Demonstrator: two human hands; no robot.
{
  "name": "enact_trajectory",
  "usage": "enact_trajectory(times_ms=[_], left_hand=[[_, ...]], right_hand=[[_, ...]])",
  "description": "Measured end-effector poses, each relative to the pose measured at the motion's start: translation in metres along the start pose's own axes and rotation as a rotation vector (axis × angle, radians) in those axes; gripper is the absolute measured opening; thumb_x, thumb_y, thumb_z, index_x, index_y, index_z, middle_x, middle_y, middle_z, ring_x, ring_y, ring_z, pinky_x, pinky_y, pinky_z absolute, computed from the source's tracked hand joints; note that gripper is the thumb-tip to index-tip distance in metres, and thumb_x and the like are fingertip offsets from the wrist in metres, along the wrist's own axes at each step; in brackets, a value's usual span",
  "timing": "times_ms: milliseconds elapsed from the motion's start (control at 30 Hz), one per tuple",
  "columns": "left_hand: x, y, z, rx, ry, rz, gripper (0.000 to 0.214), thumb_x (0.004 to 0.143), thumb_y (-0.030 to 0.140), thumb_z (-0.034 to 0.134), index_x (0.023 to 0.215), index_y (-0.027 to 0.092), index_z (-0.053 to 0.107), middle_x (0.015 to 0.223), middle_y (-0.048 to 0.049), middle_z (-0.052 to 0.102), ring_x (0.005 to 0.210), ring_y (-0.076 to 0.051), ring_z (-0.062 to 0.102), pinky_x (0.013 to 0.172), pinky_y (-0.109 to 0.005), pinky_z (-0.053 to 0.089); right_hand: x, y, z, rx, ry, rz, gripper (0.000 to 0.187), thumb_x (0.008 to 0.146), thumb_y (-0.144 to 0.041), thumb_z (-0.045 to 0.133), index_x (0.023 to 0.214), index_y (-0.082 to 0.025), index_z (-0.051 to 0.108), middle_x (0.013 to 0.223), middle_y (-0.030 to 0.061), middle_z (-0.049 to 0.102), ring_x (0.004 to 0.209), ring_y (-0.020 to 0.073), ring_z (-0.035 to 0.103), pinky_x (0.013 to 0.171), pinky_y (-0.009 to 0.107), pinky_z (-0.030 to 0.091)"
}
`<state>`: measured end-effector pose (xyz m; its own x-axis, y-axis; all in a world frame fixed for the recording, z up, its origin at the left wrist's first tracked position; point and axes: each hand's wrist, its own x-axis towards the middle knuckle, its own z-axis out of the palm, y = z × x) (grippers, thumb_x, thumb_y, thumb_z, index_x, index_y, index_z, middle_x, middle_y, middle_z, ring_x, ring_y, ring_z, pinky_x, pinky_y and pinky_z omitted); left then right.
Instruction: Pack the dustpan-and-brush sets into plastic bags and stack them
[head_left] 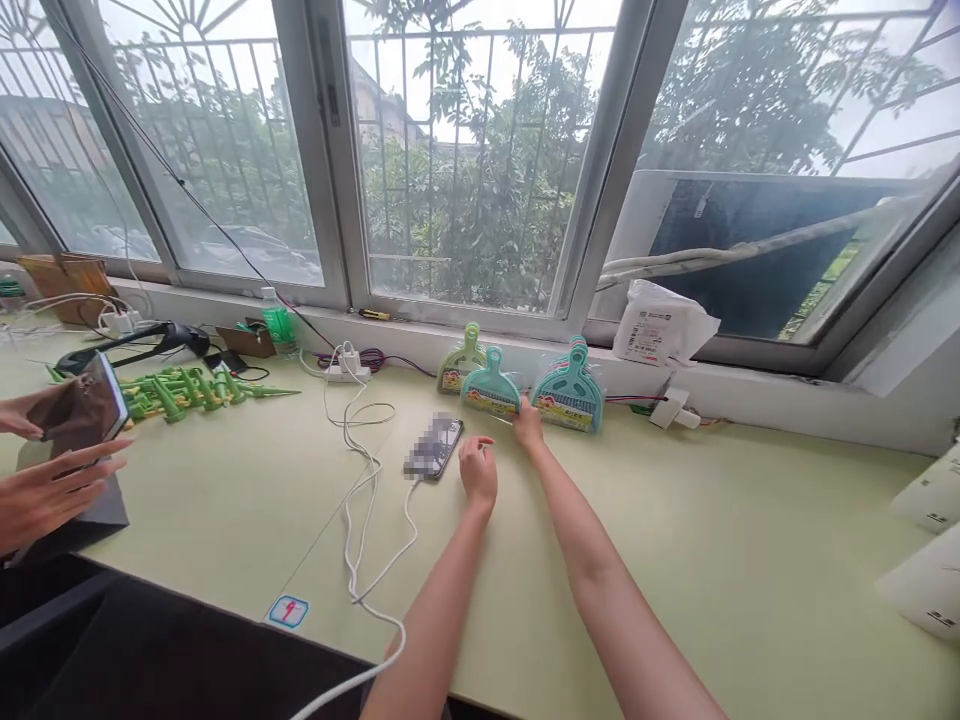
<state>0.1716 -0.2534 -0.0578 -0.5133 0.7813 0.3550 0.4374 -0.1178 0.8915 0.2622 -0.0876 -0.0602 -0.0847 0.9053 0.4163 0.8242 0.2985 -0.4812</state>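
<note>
Three groups of wrapped, dustpan-shaped items with hanging loops stand against the wall under the window. The middle one is a teal dustpan (491, 378) in clear wrap with a yellow label. My right hand (528, 424) is closed on its lower right edge. A light green dustpan (461, 362) stands partly behind it on the left. To the right is a stack of teal dustpans (568, 388), close to my right hand. Above the table, my left hand (478, 468) has its fingers curled in, with nothing visible in them. It is beside a phone (435, 447) on a white cable.
Another person's hands (56, 490) hold a phone or tablet at the left. Nearby lie green plastic pieces (180, 392), a headset (135, 345) and a green bottle (277, 322). White cables (352, 500) cross the table (675, 560). White packages (926, 575) stand at the right edge.
</note>
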Motion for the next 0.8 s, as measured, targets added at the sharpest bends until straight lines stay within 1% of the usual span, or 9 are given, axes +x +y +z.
enact_trajectory(times_ms=[67, 167, 300, 400, 500, 567, 633, 700, 800], left_hand=[[0.003, -0.001, 0.003, -0.008, -0.030, -0.020, 0.026, 0.080, 0.008, 0.037, 0.085, 0.022, 0.058, 0.098, -0.0084, 0.062, 0.098, -0.022, 0.057, 0.090, -0.038, 0.043], [0.007, -0.002, 0.007, -0.017, -0.062, -0.037, 0.027, 0.080, 0.007, 0.036, 0.083, 0.022, 0.059, 0.095, -0.0091, 0.063, 0.099, -0.022, 0.057, 0.089, -0.039, 0.043], [0.008, -0.004, 0.012, -0.036, -0.088, -0.052, 0.028, 0.080, 0.007, 0.036, 0.081, 0.024, 0.059, 0.095, -0.0101, 0.063, 0.100, -0.023, 0.056, 0.089, -0.041, 0.043], [0.007, -0.005, 0.014, -0.045, -0.112, -0.058, 0.028, 0.080, 0.008, 0.036, 0.081, 0.023, 0.059, 0.095, -0.0104, 0.063, 0.100, -0.023, 0.056, 0.089, -0.041, 0.043], [0.007, -0.003, 0.014, -0.050, -0.123, -0.065, 0.026, 0.081, 0.008, 0.037, 0.080, 0.023, 0.058, 0.094, -0.0102, 0.063, 0.099, -0.023, 0.055, 0.089, -0.040, 0.043], [0.007, -0.003, 0.014, -0.047, -0.118, -0.068, 0.025, 0.081, 0.008, 0.037, 0.079, 0.023, 0.057, 0.093, -0.0101, 0.063, 0.098, -0.023, 0.056, 0.088, -0.039, 0.044], [0.008, -0.003, 0.014, -0.043, -0.115, -0.068, 0.025, 0.081, 0.009, 0.037, 0.078, 0.023, 0.057, 0.091, -0.0099, 0.062, 0.096, -0.023, 0.056, 0.086, -0.039, 0.044], [0.008, -0.004, 0.014, -0.051, -0.107, -0.069, 0.025, 0.081, 0.010, 0.037, 0.078, 0.023, 0.058, 0.090, -0.0098, 0.063, 0.095, -0.023, 0.057, 0.085, -0.039, 0.045], [0.011, -0.006, 0.014, -0.075, -0.088, -0.074, 0.025, 0.080, 0.010, 0.038, 0.078, 0.023, 0.059, 0.090, -0.0096, 0.063, 0.093, -0.022, 0.058, 0.085, -0.039, 0.046]], right_hand=[[0.012, -0.009, 0.016, 0.028, -0.011, 0.008, 0.024, 0.084, -0.017, 0.055, 0.107, -0.018, 0.053, 0.085, 0.0114, 0.067, 0.078, 0.0254, 0.064, 0.065, 0.030, 0.041], [0.030, -0.015, 0.033, 0.080, 0.003, 0.042, 0.023, 0.085, -0.016, 0.054, 0.107, -0.018, 0.052, 0.085, 0.0114, 0.067, 0.079, 0.0250, 0.064, 0.066, 0.030, 0.042], [0.050, -0.012, 0.048, 0.166, 0.040, 0.028, 0.021, 0.082, -0.015, 0.055, 0.102, -0.018, 0.052, 0.083, 0.0087, 0.066, 0.078, 0.0235, 0.062, 0.069, 0.029, 0.042], [0.060, -0.009, 0.058, 0.229, 0.078, -0.004, 0.021, 0.080, -0.017, 0.053, 0.100, -0.018, 0.050, 0.086, 0.0095, 0.065, 0.080, 0.0245, 0.060, 0.072, 0.032, 0.043], [0.065, -0.013, 0.067, 0.304, 0.104, -0.060, 0.028, 0.077, -0.017, 0.053, 0.105, -0.017, 0.047, 0.101, 0.0133, 0.062, 0.092, 0.0252, 0.057, 0.081, 0.036, 0.044], [0.066, -0.018, 0.072, 0.346, 0.133, -0.065, 0.039, 0.076, -0.018, 0.055, 0.113, -0.015, 0.042, 0.115, 0.0168, 0.055, 0.102, 0.0251, 0.054, 0.086, 0.037, 0.044], [0.066, -0.025, 0.077, 0.351, 0.141, -0.039, 0.046, 0.077, -0.021, 0.055, 0.120, -0.014, 0.037, 0.124, 0.0190, 0.047, 0.107, 0.0255, 0.052, 0.088, 0.038, 0.044], [0.065, -0.029, 0.081, 0.326, 0.124, -0.017, 0.046, 0.080, -0.022, 0.053, 0.122, -0.015, 0.036, 0.127, 0.0192, 0.043, 0.109, 0.0266, 0.051, 0.089, 0.040, 0.044], [0.064, -0.032, 0.083, 0.274, 0.115, -0.010, 0.044, 0.081, -0.023, 0.052, 0.121, -0.015, 0.038, 0.127, 0.0189, 0.043, 0.116, 0.0294, 0.045, 0.093, 0.043, 0.042]])
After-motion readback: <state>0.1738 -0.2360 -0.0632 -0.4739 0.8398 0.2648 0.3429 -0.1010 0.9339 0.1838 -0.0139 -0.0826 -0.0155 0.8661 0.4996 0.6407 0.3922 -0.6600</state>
